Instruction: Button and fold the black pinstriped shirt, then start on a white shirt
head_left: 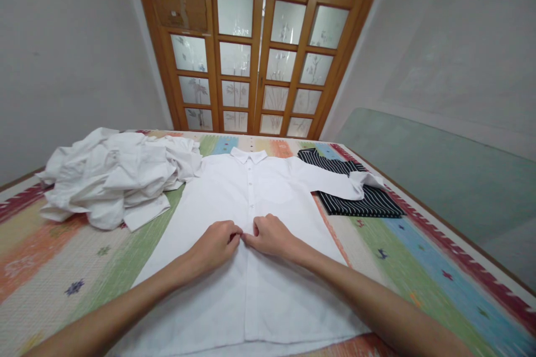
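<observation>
A white button-up shirt (218, 195) lies spread face up in front of me, its collar pointing away. Its right-hand sleeve stretches out over a folded black-and-white striped garment (360, 203). My left hand (220, 240) is closed, thumb and fingers pinching the shirt's front placket about midway down. Meeting it at the same spot, my right hand (268, 234) also pinches the placket, fingers curled. The fingertips of both hands nearly touch, and the button between them is hidden.
A crumpled heap of white clothes (113, 173) lies at the left, against the shirt's left-hand side. Everything rests on a colourful striped cover (104, 251). A greenish panel (435, 167) runs along the right edge. Wooden glass-paned doors (251, 56) stand beyond the far edge.
</observation>
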`<state>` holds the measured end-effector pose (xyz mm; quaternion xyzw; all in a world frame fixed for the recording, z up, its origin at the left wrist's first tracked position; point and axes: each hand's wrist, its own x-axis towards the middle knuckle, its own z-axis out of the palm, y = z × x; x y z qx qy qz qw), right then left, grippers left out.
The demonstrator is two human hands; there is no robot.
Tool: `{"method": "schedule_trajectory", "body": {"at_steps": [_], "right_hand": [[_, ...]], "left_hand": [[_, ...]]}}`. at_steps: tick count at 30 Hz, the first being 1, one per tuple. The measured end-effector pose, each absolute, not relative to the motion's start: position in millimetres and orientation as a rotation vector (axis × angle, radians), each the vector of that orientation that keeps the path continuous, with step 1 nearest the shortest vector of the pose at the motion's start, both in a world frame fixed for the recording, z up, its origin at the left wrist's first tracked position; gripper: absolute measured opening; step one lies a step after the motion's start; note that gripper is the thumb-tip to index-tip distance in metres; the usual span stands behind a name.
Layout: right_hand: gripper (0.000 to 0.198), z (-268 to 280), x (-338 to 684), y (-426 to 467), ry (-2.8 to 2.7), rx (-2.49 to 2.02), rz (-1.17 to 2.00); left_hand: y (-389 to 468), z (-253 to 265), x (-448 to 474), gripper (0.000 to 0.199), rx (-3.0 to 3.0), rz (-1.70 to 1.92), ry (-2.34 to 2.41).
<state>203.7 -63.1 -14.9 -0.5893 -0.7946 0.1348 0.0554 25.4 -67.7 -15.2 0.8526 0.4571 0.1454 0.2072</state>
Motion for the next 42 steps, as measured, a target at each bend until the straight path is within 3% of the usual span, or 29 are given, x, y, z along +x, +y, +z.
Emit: {"method": "schedule_trajectory", "body": {"at_steps": [4, 18, 23, 31, 42], "right_hand": [[0.047, -12, 199, -65, -2.443, -1.811, 0.406], [0.024, -17, 207, -65, -2.390, -1.716, 0.470], [0.016, -20, 220, -59, -2.323, -1.484, 0.697], [0.008, -44, 240, -51, -1.934, -1.287, 1.326], [0.008, -40, 241, -53, -1.884, -1.259, 1.385]], "left_hand": [[-65, -16, 29, 0.034, 2.437, 0.398, 1.347], [-63, -13, 38, 0.034, 2.148, 0.424, 1.250], [-64, -21, 39, 0.037, 2.175, 0.457, 1.179], [-66, -21, 47, 0.030, 2.185, 0.477, 1.205], [-59, -26, 49, 0.019, 1.999, 0.507, 1.236]]}}
